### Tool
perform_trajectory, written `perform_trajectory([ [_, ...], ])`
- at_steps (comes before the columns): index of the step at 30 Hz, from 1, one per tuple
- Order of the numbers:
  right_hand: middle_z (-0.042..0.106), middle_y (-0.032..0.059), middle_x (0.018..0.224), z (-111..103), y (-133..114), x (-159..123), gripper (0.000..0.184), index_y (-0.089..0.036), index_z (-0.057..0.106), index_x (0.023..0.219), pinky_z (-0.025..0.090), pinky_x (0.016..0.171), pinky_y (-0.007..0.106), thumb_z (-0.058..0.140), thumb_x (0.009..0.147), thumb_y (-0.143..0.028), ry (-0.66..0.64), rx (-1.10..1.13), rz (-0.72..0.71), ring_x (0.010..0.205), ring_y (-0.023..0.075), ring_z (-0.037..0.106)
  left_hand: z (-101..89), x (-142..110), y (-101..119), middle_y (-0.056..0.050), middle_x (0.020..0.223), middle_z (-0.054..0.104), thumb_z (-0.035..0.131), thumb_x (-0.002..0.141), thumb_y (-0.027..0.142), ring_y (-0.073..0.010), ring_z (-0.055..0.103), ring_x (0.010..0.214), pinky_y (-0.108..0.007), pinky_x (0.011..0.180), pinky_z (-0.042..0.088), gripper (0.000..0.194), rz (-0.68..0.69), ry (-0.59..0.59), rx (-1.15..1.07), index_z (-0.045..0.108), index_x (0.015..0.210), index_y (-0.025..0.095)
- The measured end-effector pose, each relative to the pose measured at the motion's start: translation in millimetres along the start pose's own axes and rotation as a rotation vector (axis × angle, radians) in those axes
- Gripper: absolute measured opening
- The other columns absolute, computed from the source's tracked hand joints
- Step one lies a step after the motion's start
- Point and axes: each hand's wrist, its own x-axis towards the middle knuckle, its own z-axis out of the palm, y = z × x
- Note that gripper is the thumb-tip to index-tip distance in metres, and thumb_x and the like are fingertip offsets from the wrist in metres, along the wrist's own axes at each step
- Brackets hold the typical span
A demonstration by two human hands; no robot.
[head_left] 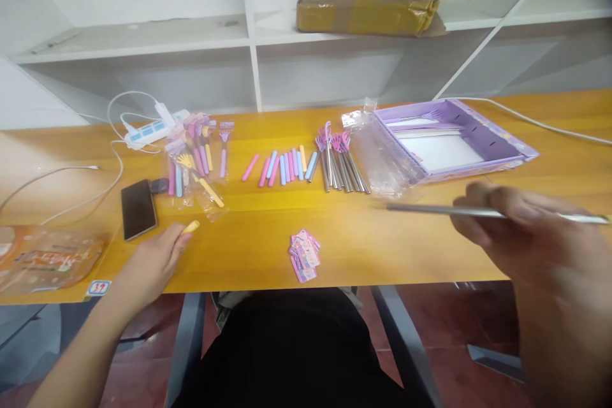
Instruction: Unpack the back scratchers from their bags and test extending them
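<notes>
One metal rod (430,209) points left, its long axis crosswise.

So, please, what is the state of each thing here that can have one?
Left hand, closed on a yellow handle
Right hand, closed on a metal rod
Purple tray, open
Phone, screen dark
Power strip, plugs inserted
Cardboard box, taped, one end ragged
Cards, loosely piled

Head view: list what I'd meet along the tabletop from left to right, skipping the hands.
Orange-printed plastic bag → black phone → wrapped back scratchers → loose colored handles → pink-clawed metal rods → purple box.
</notes>
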Motion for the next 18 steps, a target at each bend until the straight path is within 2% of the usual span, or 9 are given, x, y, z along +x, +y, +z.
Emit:
perform_trajectory([
  [3, 0.061, 0.0049, 0.074, 4, 15, 42, 0.05, -0.02, 0.063, 0.061, 0.048, 0.055, 0.034, 0.088, 0.089, -0.053, 0.002, -0.088, 0.013, 0.06, 0.0164, 0.059, -10.7, 39, 12, -0.001, 0.074, 0.063, 0.04, 0.111, 0.058, -0.0214, 0.062, 0.067, -0.032, 0.066, 0.045, 0.044, 0.045, 0.076, -0.044, 0.053, 0.085, 0.025],
  [7, 0.069, 0.007, 0.084, 29, 45, 94, 0.035, -0.019, 0.067, 0.076, 0.057, 0.066, 0.034, 0.084, 0.089, -0.046, -0.024, -0.204, 0.127, 0.069, 0.0158, 0.062, -13.6, 109, 34, -0.004, 0.078, 0.062, 0.044, 0.11, 0.054, -0.0226, 0.061, 0.074, -0.035, 0.074, 0.046, 0.045, 0.169, 0.095, -0.019, 0.052, 0.077, 0.025],
  [9, 0.072, 0.0104, 0.096, 39, 61, 116, 0.032, -0.018, 0.067, 0.077, 0.059, 0.068, 0.034, 0.083, 0.086, -0.044, -0.032, -0.229, 0.129, 0.075, 0.0172, 0.064, -8.9, 144, 39, -0.005, 0.075, 0.061, 0.045, 0.109, 0.051, -0.0236, 0.06, 0.073, -0.036, 0.073, 0.045, 0.046, 0.151, 0.093, 0.027, 0.05, 0.072, 0.024],
  [11, 0.073, 0.0102, 0.094, 45, 79, 134, 0.029, -0.019, 0.066, 0.078, 0.059, 0.069, 0.035, 0.078, 0.085, -0.043, -0.02, -0.278, 0.127, 0.076, 0.0183, 0.065, -0.6, 175, 39, -0.007, 0.078, 0.065, 0.048, 0.108, 0.047, -0.0261, 0.065, 0.078, -0.037, 0.076, 0.047, 0.043, 0.087, 0.056, 0.079, 0.054, 0.072, 0.024],
  [13, 0.069, 0.0057, 0.079, 47, 95, 147, 0.026, -0.021, 0.062, 0.079, 0.057, 0.07, 0.035, 0.074, 0.088, -0.042, -0.01, -0.37, 0.129, 0.071, 0.0183, 0.063, 10.4, 199, 37, -0.01, 0.083, 0.07, 0.051, 0.107, 0.043, -0.0294, 0.07, 0.088, -0.038, 0.082, 0.049, 0.036, 0.025, 0.017, 0.101, 0.063, 0.079, 0.023],
  [16, 0.067, 0.0027, 0.073, 48, 114, 158, 0.022, -0.023, 0.055, 0.083, 0.054, 0.072, 0.035, 0.071, 0.092, -0.037, -0.003, -0.641, 0.095, 0.069, 0.0192, 0.065, 29.6, 224, 34, -0.016, 0.101, 0.077, 0.058, 0.103, 0.035, -0.034, 0.074, 0.101, -0.04, 0.089, 0.052, 0.023, -0.039, 0.004, 0.082, 0.071, 0.111, 0.017],
  [18, 0.072, 0.0049, 0.079, 51, 125, 162, 0.015, -0.023, 0.057, 0.089, 0.053, 0.075, 0.035, 0.07, 0.092, -0.03, -0.035, -0.892, 0.073, 0.073, 0.0208, 0.067, 42.4, 235, 32, -0.021, 0.112, 0.077, 0.064, 0.101, 0.032, -0.0366, 0.076, 0.107, -0.041, 0.093, 0.053, 0.04, -0.075, 0.003, 0.058, 0.064, 0.135, 0.01],
])
